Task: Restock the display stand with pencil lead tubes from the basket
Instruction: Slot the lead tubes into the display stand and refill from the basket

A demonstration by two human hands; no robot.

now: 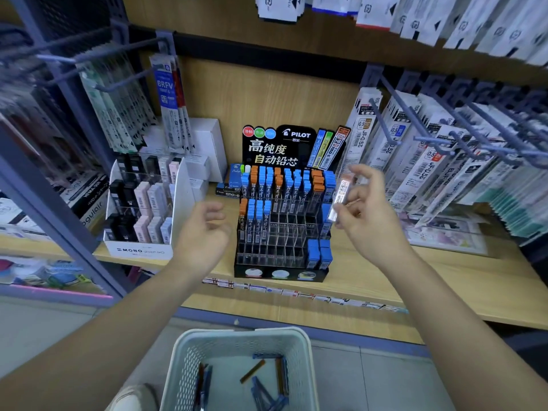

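Clear plastic lead tube [340, 200], pinched in the right hand [366, 212], hovered beside the display stand [284, 247]; the left hand [204, 232] was loosely curled, empty. Good practice was to lower it upright into a vacant slot.

The right hand [367, 212] pinches a pencil lead tube [341, 197] at three o'clock of the display stand [275, 152]. The left hand [204, 232], fingers loosely curled, hovers at nine o'clock. At six o'clock the basket [237, 333] holds loose tubes [252, 370].
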